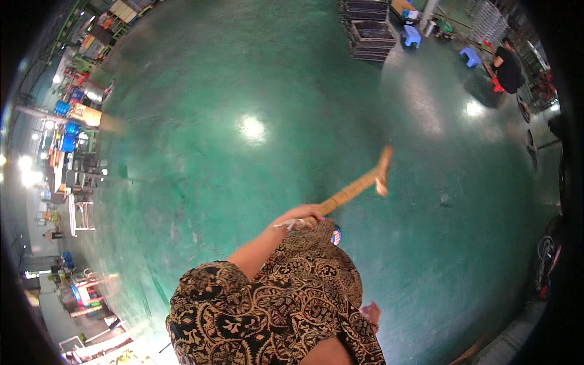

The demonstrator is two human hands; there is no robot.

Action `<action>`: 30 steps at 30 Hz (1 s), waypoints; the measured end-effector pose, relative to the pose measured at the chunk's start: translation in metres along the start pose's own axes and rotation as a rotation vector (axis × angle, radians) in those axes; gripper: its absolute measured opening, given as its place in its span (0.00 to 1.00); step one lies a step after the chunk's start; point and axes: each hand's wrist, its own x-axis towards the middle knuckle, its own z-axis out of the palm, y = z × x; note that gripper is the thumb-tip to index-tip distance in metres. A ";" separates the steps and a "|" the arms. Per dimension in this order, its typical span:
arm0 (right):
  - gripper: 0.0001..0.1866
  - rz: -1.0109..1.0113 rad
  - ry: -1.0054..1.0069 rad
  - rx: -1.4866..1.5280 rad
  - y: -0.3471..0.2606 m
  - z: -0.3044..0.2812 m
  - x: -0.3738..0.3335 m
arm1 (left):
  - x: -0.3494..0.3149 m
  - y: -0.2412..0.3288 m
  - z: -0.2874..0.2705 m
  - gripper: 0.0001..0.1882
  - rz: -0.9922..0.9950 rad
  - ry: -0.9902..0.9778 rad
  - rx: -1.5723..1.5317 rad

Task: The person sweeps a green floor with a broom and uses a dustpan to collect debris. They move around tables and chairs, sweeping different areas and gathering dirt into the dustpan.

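Note:
A long yellowish wooden stick (350,193) with dark marks across its shaft reaches out ahead and to the right. Its far end spreads into a fork, slightly blurred. My left hand (301,214) is closed round the near end of this stick, above the green floor. Something white and thin, like string, hangs at the fingers of that hand. Low on the right, beside my patterned black-and-tan clothing (261,304), my right hand (370,314) shows only in part. Its fingers are small and unclear, and I see nothing plainly held there.
Green glossy floor (201,121) spreads around me. Black crates (372,39) stand stacked ahead, near blue stools (412,36). A person in dark clothing (508,67) sits low at the far right. Bicycles (545,249) line the right side; tables and blue containers (68,140) line the left.

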 end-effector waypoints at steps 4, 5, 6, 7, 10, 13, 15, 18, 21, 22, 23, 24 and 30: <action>0.13 -0.286 0.188 -0.057 -0.126 0.054 0.013 | -0.055 0.034 -0.031 0.13 0.240 0.455 0.072; 0.14 -0.278 0.216 -0.125 -0.152 0.075 0.011 | -0.061 0.039 -0.038 0.13 0.303 0.556 0.081; 0.15 -0.291 0.177 -0.152 -0.177 0.095 0.010 | -0.064 0.044 -0.045 0.13 0.415 0.625 0.109; 0.15 -0.303 0.134 -0.181 -0.199 0.115 0.011 | -0.066 0.050 -0.054 0.13 0.397 0.705 0.095; 0.16 -0.220 0.111 -0.269 -0.254 0.172 0.029 | -0.061 0.080 -0.092 0.11 0.392 0.871 -0.051; 0.17 -0.041 0.089 -0.341 -0.270 0.219 0.041 | -0.065 0.132 -0.163 0.07 0.532 1.085 -0.322; 0.18 -0.027 0.028 -0.425 -0.281 0.241 0.051 | -0.063 0.178 -0.216 0.07 0.500 1.132 -0.549; 0.20 -0.037 -0.062 -0.421 -0.292 0.258 0.056 | -0.067 0.257 -0.291 0.09 0.440 1.175 -0.749; 0.24 0.080 -0.059 -0.555 -0.318 0.259 0.059 | -0.043 0.338 -0.338 0.12 0.431 1.133 -0.557; 0.24 0.104 -0.051 -0.552 -0.327 0.255 0.055 | -0.032 0.368 -0.351 0.12 0.415 1.153 -0.433; 0.25 0.118 -0.031 -0.527 -0.336 0.252 0.052 | -0.013 0.398 -0.362 0.13 0.431 1.118 -0.420; 0.26 0.129 -0.012 -0.509 -0.344 0.247 0.043 | 0.016 0.428 -0.371 0.13 0.431 1.143 -0.393; 0.31 0.166 0.118 -0.336 -0.372 0.240 -0.038 | 0.201 0.537 -0.363 0.18 0.305 1.286 0.256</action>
